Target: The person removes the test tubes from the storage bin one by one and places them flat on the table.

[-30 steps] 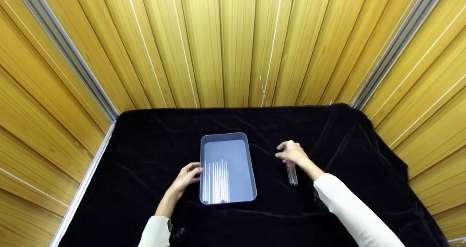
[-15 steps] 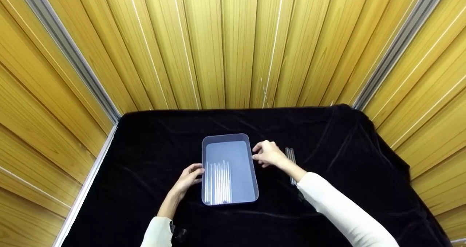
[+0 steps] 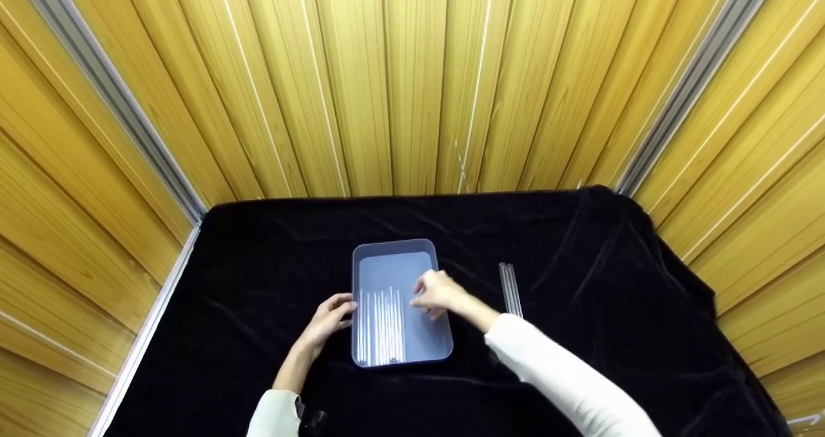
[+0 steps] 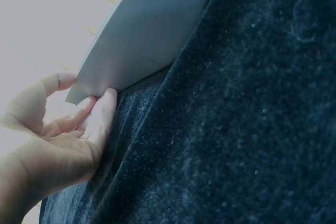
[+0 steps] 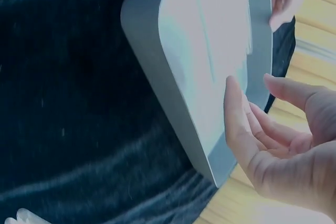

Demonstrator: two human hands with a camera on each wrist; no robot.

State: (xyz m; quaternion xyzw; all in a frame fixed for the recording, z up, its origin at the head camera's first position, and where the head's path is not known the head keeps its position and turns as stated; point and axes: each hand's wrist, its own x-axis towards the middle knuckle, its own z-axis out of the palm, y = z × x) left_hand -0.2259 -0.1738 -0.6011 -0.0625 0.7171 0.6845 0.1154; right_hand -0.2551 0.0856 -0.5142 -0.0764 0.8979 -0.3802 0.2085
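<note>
A bluish-grey rectangular tray (image 3: pixel 428 347) lies on the dark cloth, with several clear, glass-like rods (image 3: pixel 387 324) lined up lengthwise in its left part. My left hand (image 3: pixel 330 318) holds the tray's left side; in the left wrist view its thumb and fingers (image 4: pixel 108 100) meet the wall at the rim. Over the tray's right half is my right hand (image 3: pixel 438 293), fingers bent and apart. Nothing shows between thumb and fingertips (image 5: pixel 231 85) in the right wrist view. To the right of the tray lie a few more clear rods (image 3: pixel 509 285), their near ends hidden by the right sleeve.
Black velvety cloth (image 3: pixel 271 250) covers the table, with folds on the right side. Yellow wood-patterned panels (image 3: pixel 412 89) stand behind and at both sides, joined by grey metal corner posts (image 3: pixel 129 102).
My right hand has moved left from above the separate rods to over the tray. Those rods, covered by it before, now show. The left hand has stayed at the tray's side.
</note>
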